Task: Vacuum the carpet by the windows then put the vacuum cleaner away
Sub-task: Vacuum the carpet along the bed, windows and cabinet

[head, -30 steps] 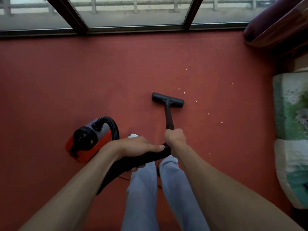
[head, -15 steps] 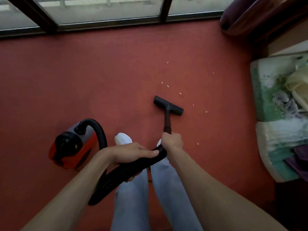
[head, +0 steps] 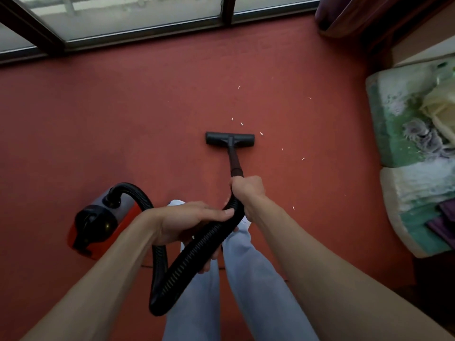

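Observation:
A red and black canister vacuum cleaner [head: 98,222] sits on the red carpet [head: 123,124] at my lower left. Its ribbed black hose [head: 187,257] loops from the canister across my legs. My left hand [head: 189,222] grips the hose from above. My right hand [head: 248,193] grips the wand [head: 235,161] where it meets the hose. The black floor nozzle [head: 230,139] lies flat on the carpet ahead of me. Several small white crumbs [head: 261,133] are scattered to the right of the nozzle and beyond it.
Floor-level windows with dark frames [head: 138,18] run along the far edge of the carpet. A green and white cushion pile [head: 413,143] lines the right side. Dark furniture [head: 364,18] stands in the far right corner. My legs in light trousers [head: 236,291] are below.
The nozzle has turned from slanted to square with the windows and sits a little further forward. The view has shifted, and more of the hose loop shows.

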`<state>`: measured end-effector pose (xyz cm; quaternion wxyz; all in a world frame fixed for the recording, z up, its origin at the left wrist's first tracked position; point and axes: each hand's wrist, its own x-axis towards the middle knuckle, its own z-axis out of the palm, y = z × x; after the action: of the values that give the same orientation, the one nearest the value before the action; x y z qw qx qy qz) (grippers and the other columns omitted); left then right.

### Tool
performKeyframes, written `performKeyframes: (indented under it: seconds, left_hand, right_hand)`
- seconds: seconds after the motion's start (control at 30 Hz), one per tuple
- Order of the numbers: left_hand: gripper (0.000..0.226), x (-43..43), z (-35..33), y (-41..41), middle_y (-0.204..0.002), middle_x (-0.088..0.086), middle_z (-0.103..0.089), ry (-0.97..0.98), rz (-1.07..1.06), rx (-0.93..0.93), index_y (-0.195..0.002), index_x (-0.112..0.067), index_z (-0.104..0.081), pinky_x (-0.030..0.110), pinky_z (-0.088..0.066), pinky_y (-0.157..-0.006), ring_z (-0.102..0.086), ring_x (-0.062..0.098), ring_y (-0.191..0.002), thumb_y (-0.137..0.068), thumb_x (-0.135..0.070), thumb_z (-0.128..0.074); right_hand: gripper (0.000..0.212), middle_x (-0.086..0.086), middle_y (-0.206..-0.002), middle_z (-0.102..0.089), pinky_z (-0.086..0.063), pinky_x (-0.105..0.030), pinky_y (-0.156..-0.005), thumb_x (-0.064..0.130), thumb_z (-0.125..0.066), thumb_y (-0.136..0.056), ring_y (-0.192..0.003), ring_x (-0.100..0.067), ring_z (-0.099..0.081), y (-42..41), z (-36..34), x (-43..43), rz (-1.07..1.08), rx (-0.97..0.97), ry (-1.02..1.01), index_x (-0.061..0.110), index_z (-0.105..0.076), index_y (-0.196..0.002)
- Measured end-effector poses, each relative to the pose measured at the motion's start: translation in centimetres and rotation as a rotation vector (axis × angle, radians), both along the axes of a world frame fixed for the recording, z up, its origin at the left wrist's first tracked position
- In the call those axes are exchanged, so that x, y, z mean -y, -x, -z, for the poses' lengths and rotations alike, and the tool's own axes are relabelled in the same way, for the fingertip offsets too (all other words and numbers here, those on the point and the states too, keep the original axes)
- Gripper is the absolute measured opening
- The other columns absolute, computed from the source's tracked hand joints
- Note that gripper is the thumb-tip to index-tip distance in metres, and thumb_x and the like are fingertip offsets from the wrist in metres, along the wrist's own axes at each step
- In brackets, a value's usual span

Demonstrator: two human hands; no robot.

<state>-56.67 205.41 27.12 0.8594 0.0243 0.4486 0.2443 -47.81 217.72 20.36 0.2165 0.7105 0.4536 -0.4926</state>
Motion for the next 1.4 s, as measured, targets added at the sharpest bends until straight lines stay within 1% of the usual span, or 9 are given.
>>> performKeyframes:
  seconds: [0.13,0.27,0.37,0.5,0.63,0.9,1.13,1.23,1.4]
  left_hand:
    - [0.051,-1.5,1.0,-0.3,-0.079,0.025,-0.067,0.039,-0.089,-0.132,-0.085,-0.006,-0.067,0.048,-0.058,-0.072,-0.066,0.039,-0.071,-0.093,-0.055,-0.055]
    - [0.049,-3.5,2.6,-1.0,-0.073,0.02,-0.067,0.037,-0.252,-0.283,-0.093,-0.007,-0.059,0.038,-0.057,-0.06,-0.066,0.035,-0.061,-0.095,-0.056,-0.053]
    - [0.049,-3.4,2.4,-0.2,-0.07,0.022,-0.063,0.043,-0.29,-0.221,-0.09,-0.005,-0.059,0.04,-0.056,-0.06,-0.062,0.032,-0.055,-0.093,-0.054,-0.057]
    - [0.05,-2.0,1.5,1.4,-0.07,0.024,-0.062,0.03,-0.08,-0.022,-0.078,-0.007,-0.065,0.04,-0.056,-0.06,-0.062,0.032,-0.056,-0.086,-0.056,-0.064]
    - [0.051,-2.1,1.3,1.5,-0.074,0.023,-0.065,0.032,0.02,-0.019,-0.083,-0.006,-0.063,0.04,-0.057,-0.061,-0.065,0.032,-0.06,-0.089,-0.056,-0.062]
    - [0.052,-4.9,4.0,-0.3,-0.072,0.019,-0.066,0.074,-0.461,-0.37,-0.104,0.0,-0.062,0.04,-0.057,-0.058,-0.062,0.028,-0.055,-0.096,-0.05,-0.055]
    - [0.051,-5.8,3.7,1.4,-0.07,0.017,-0.062,0.027,-0.364,-0.252,-0.087,-0.009,-0.061,0.031,-0.05,-0.051,-0.056,0.026,-0.053,-0.089,-0.06,-0.06]
    - [0.053,-6.5,4.0,1.1,-0.07,0.014,-0.067,0.033,-0.343,-0.3,-0.091,-0.007,-0.063,0.034,-0.053,-0.055,-0.061,0.027,-0.056,-0.094,-0.058,-0.053]
    - [0.041,-7.9,6.1,0.0,-0.073,0.011,-0.065,0.031,-0.604,-0.44,-0.113,-0.011,-0.057,0.034,-0.053,-0.051,-0.061,0.026,-0.056,-0.097,-0.049,-0.053]
  right_hand:
    - [0.037,-0.013,-0.107,-0.067,-0.056,-0.039,-0.086,0.021,-0.057,-0.081,-0.097,-0.034,-0.065,1.9,1.3,-1.9,-0.054,-0.024,-0.033,0.005,-0.061,-0.114]
    - [0.041,-0.013,-0.108,-0.068,-0.056,-0.043,-0.089,0.023,-0.059,-0.079,-0.098,-0.034,-0.066,4.0,2.7,-4.6,-0.074,-0.029,-0.109,0.006,-0.064,-0.115]
    - [0.038,-0.014,-0.112,-0.066,-0.054,-0.04,-0.089,0.023,-0.058,-0.083,-0.101,-0.034,-0.063,4.3,2.0,-5.0,-0.134,-0.027,-0.164,0.005,-0.063,-0.116]
    - [0.039,-0.015,-0.111,-0.067,-0.055,-0.041,-0.088,0.023,-0.054,-0.082,-0.1,-0.035,-0.064,1.5,0.9,-2.9,-0.195,0.012,-0.068,0.004,-0.063,-0.115]
    - [0.038,-0.013,-0.108,-0.066,-0.055,-0.038,-0.079,0.021,-0.054,-0.082,-0.095,-0.032,-0.065,0.3,1.5,-2.3,-0.108,0.014,0.011,0.004,-0.06,-0.115]
    - [0.041,-0.017,-0.102,-0.07,-0.059,-0.046,-0.081,0.029,-0.065,-0.068,-0.089,-0.036,-0.069,5.4,5.2,-7.1,0.06,-0.139,-0.126,0.005,-0.065,-0.101]
    - [0.047,-0.019,-0.105,-0.07,-0.058,-0.05,-0.085,0.029,-0.06,-0.07,-0.096,-0.038,-0.069,5.0,4.5,-9.0,0.034,-0.152,-0.113,0.002,-0.065,-0.109]
    - [0.048,-0.02,-0.108,-0.07,-0.058,-0.051,-0.085,0.027,-0.06,-0.07,-0.096,-0.038,-0.068,5.1,5.9,-9.2,0.044,-0.163,-0.074,0.002,-0.065,-0.111]
    - [0.052,-0.022,-0.103,-0.07,-0.058,-0.055,-0.08,0.032,-0.064,-0.062,-0.086,-0.039,-0.07,7.8,9.4,-10.8,0.078,-0.274,-0.07,0.002,-0.064,-0.104]
